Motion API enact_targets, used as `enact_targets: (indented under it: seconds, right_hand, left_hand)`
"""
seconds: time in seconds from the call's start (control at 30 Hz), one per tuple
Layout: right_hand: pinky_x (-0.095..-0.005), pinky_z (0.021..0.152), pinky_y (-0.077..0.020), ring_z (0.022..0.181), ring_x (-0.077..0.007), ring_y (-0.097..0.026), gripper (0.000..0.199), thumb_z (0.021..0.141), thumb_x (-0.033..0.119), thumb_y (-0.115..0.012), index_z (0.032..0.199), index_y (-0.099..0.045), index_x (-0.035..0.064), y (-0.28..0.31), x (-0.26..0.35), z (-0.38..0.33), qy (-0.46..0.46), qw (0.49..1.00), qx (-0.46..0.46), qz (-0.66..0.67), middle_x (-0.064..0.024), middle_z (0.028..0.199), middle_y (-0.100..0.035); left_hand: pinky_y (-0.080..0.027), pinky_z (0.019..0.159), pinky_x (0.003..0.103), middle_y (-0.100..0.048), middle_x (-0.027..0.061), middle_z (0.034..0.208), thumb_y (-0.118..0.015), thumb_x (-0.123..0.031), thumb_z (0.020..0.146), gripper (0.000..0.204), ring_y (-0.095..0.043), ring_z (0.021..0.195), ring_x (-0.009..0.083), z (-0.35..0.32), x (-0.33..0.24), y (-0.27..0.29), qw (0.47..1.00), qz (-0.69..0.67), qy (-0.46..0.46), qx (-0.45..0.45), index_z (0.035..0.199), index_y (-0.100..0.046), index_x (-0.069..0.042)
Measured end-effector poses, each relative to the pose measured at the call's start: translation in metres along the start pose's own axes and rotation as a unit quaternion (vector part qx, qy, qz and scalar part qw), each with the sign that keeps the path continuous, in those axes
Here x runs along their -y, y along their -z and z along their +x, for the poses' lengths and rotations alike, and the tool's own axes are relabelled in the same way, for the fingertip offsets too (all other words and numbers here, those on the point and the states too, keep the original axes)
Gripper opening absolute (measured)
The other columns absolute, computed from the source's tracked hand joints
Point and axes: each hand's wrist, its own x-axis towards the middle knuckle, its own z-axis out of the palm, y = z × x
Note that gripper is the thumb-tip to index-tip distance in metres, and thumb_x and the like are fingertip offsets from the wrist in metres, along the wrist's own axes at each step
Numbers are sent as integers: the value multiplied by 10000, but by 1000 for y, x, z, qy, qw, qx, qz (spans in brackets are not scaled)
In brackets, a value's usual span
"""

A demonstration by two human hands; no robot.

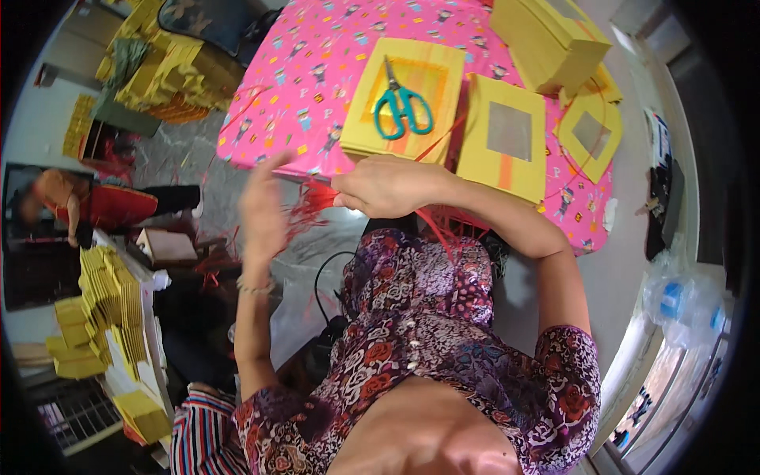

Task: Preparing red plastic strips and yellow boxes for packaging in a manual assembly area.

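Note:
My right hand point(389, 187) is closed around a bundle of thin red ribbon strands point(318, 195) at the table's near edge. Loose ends of the bundle fan out to the left of the fist, and more red strands point(435, 226) hang below the wrist. Apart from it, to the left, my left hand point(264, 206) is raised and blurred by motion; its fingers look stretched out, with nothing visible in them. Beyond the right hand, teal-handled scissors point(403, 113) lie on a stack of yellow paper pieces point(359, 131). Beside that stack lies another yellow stack with a clear window point(511, 131).
The table point(277, 87) has a pink patterned cover. A tall yellow stack point(546, 47) and a yellow windowed piece point(606, 150) occupy its right side. More yellow stacks point(111, 301) stand at left, near another person point(111, 204). A plastic bottle point(673, 299) is at far right.

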Motion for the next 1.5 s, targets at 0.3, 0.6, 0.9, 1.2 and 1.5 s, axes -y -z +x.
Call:
enact_targets:
  seconds: [0.3,0.6,0.9,1.2,1.5]
  right_hand:
    - [-461,676,-442,696,-365,-584,413,948,356,-445,925,-552,-42,-14,-36,-1,75,988,32,133,-197,768,-591]
    - [-414,661,-428,713,-340,-546,386,987,366,-409,941,-467,-13,20,-60,-66,1,994,46,102,-181,732,-524]
    - [-483,747,-451,855,-405,-595,271,935,250,-457,947,-542,-7,19,-30,-50,-101,991,73,-48,-236,844,-610]
    - [-488,663,-446,742,-396,-598,261,918,267,-506,874,-580,20,11,-11,-22,-52,991,74,-98,-201,758,-607]
    - [-413,662,-440,749,-343,-579,311,929,329,-517,988,-573,29,35,-40,-58,-89,993,-77,-2,-169,776,-579]
  left_hand:
    - [-454,493,376,-609,134,651,-522,-228,924,244,-587,551,330,-14,8,-41,990,113,-88,5,811,-649,-54]
    - [-322,450,310,-365,86,518,-529,-261,960,413,-334,535,62,-51,129,60,963,133,99,-211,654,-534,17]
    - [-399,845,403,-625,125,985,-479,-179,937,216,-558,966,295,-31,95,30,969,236,38,-58,1008,-637,-50]
    - [-453,745,454,-598,237,975,-653,-304,843,714,-586,877,405,7,-24,-61,959,-9,-78,273,1389,-289,-23]
    - [-426,575,483,-583,221,704,-502,-92,902,282,-583,678,417,2,-5,-63,984,30,8,174,1172,-451,-25]
